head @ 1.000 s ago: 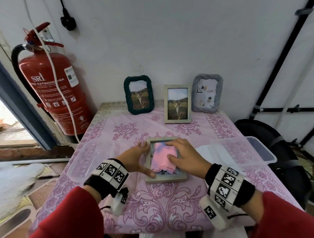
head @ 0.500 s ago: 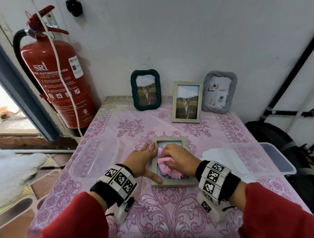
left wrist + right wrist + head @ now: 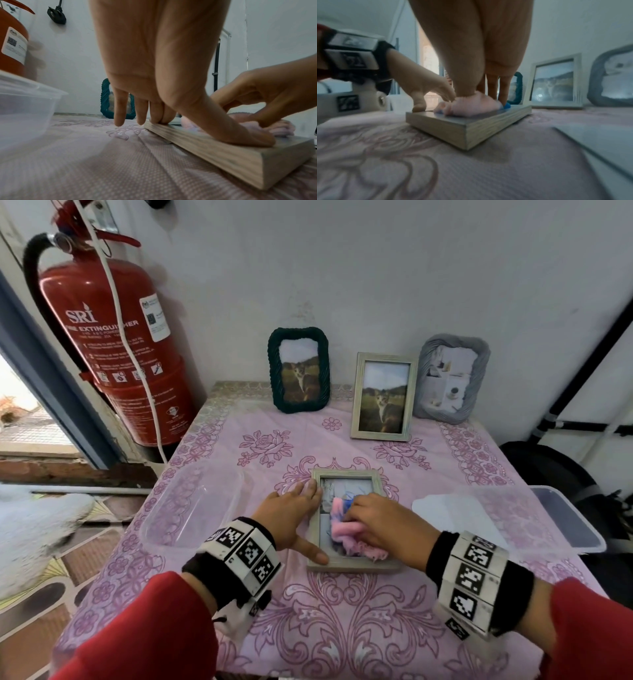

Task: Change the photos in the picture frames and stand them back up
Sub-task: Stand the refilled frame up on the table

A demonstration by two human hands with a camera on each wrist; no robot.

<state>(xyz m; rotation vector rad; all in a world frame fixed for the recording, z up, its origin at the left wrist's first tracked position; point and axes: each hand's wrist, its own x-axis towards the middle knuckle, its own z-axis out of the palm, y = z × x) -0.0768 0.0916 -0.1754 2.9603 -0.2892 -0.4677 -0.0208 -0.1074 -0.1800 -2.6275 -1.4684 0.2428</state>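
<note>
A pale wooden frame [image 3: 346,565] lies flat, glass up; three frames [image 3: 383,397] stand behind.

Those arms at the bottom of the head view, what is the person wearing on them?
Both arms wear red sleeves. Each wrist carries a black band ringed with white blocks printed with black square codes, one behind the left hand and one behind the right hand. A small white camera unit hangs under each band, with a thin black cable at the left one. The hands themselves are bare, with no gloves.
</note>
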